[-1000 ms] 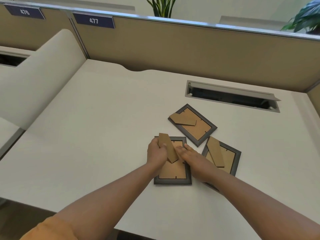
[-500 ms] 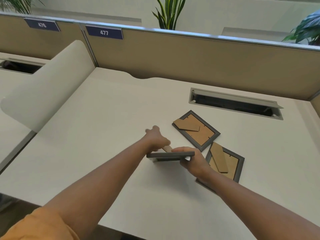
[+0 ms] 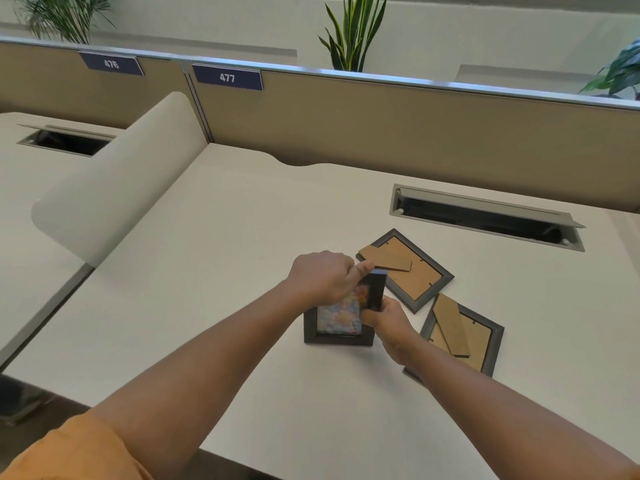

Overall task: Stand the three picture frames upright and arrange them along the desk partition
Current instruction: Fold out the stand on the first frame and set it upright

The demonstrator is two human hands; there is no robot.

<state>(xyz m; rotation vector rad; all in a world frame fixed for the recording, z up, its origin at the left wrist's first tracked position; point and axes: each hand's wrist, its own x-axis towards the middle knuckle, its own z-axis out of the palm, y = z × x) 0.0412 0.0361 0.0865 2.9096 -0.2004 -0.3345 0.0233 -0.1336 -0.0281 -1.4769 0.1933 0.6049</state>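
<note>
A dark picture frame [image 3: 337, 336] with a flowery picture stands nearly upright on the desk, its front facing me. My left hand [image 3: 323, 275] grips its top edge and my right hand [image 3: 386, 315] holds its right side. Two more dark frames lie face down to the right, their brown cardboard backs and stands showing: one frame [image 3: 412, 271] just behind my hands, another frame [image 3: 464, 336] beside my right forearm. The tan desk partition [image 3: 398, 123] runs along the far edge of the white desk [image 3: 207, 271].
A cable slot with an open grey flap [image 3: 485, 216] is set into the desk at the back right. A curved white side divider [image 3: 117, 195] stands on the left. Number plates 476 and 477 hang on the partition; plants rise behind it.
The frame lay face down a second ago. Both hands lifted it by its far edge, tipped it up and turned it, so its picture side now faces me.
</note>
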